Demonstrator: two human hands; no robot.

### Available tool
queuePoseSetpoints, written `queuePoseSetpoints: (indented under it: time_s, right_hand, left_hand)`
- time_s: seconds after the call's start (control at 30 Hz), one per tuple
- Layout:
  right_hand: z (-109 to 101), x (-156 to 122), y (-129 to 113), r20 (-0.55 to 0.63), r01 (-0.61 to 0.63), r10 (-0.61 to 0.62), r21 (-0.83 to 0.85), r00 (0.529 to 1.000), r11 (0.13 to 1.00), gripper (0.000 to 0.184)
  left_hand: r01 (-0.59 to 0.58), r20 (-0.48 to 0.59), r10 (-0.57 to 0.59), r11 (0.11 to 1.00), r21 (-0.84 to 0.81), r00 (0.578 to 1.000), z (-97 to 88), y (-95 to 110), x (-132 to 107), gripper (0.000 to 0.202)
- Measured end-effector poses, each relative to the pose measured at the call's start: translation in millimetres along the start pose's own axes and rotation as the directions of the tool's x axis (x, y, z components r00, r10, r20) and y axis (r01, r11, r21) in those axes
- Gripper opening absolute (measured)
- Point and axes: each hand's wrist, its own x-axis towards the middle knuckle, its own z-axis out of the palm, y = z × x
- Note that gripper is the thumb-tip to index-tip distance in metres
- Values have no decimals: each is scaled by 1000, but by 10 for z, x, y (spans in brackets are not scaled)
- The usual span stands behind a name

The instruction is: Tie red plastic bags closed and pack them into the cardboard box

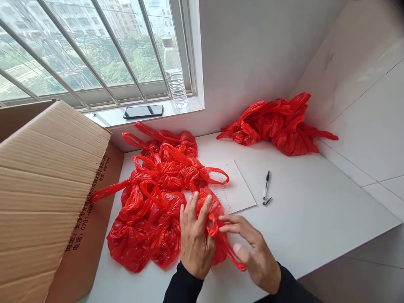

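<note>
A knotted red plastic bag [217, 206] lies at the front right of a group of such bags. My left hand [196, 233] rests on its left side, fingers stretched out and slightly spread; the thumb is mostly hidden. At its right side is my right hand [254, 254], thumb and fingers apart, fingertips by the knot. A loop handle of that bag trails down between the bag and my right thumb. Beside my left hand sits another tied red bag [166, 227], with more tied red bags [170, 174] behind it. What the bags contain cannot be made out.
An open cardboard box [47, 181] stands at the left. On the white table [303, 210] are a printed sheet [235, 189], an uncapped pen [267, 185], its cap [267, 201] and a far heap of red bags [277, 124]. The windowsill holds a phone [143, 111] and a water bottle [175, 75].
</note>
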Motion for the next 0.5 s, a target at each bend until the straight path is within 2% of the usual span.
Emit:
queuePoseSetpoints:
  time_s: [0.03, 0.1, 0.13, 0.23, 0.33, 0.5]
  right_hand:
    - [-66, 50, 95, -78, -12, 9, -38, 997, 999, 32]
    - [-141, 166, 337, -171, -55, 16, -229, 985, 972, 35]
    - [-149, 223, 471, -175, -75, 12, -356, 985, 932, 38]
    - [-101, 332, 817, -86, -69, 16, -657, 996, 751, 50]
    - [-60, 321, 993, -35, -47, 31, -776, 999, 628, 55]
    - [-160, 227, 1092, -73, -81, 37, -833, 997, 548, 57]
  left_hand:
    - [-4, 37, 2, 999, 51, 999, 83, -22, -56, 65]
    - [-16, 77, 6, 991, 133, 997, 232, -90, -144, 69]
    - [-26, 89, 12, 987, 159, 996, 287, -133, -168, 70]
    - [-57, 120, 34, 979, 197, 992, 357, -277, -159, 77]
    - [-65, 134, 38, 977, 204, 990, 357, -421, -86, 88]
    - [-36, 138, 7, 977, 209, 990, 370, -583, 40, 88]
